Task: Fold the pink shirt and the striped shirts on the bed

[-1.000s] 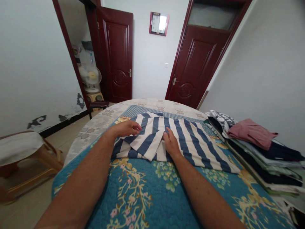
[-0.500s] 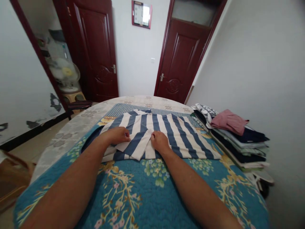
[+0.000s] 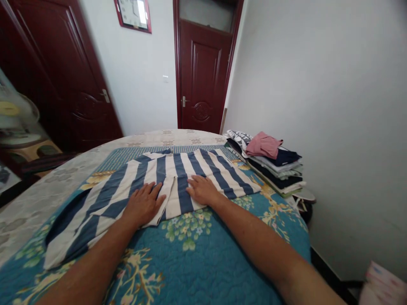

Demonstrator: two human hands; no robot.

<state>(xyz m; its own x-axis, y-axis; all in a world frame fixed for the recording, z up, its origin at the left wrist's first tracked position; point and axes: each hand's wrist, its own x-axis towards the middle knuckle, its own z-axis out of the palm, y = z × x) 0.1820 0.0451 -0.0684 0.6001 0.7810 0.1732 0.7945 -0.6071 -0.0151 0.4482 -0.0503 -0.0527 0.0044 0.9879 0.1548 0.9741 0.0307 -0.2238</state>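
Observation:
A blue-and-white striped garment (image 3: 190, 163) lies spread across the table, one part of it folded over near the middle. My left hand (image 3: 144, 204) rests flat on the folded part, fingers apart. Just right of the fold's edge, my right hand (image 3: 202, 189) lies palm down on the stripes with its fingers spread. Neither hand holds anything. At the left, the garment's navy inner side (image 3: 63, 216) shows beside a loose striped end.
A teal floral quilted cloth (image 3: 203, 262) covers the near table, over a pale patterned tablecloth (image 3: 79, 163). Folded clothes (image 3: 286, 171) are stacked at the right, a pink one (image 3: 263, 145) on top. A fan (image 3: 15, 112) stands at the far left.
The view has turned right. Both hands have gone from pinched fingers at the fabric to lying flat and open on it. More of the garment now shows stretched out at the left.

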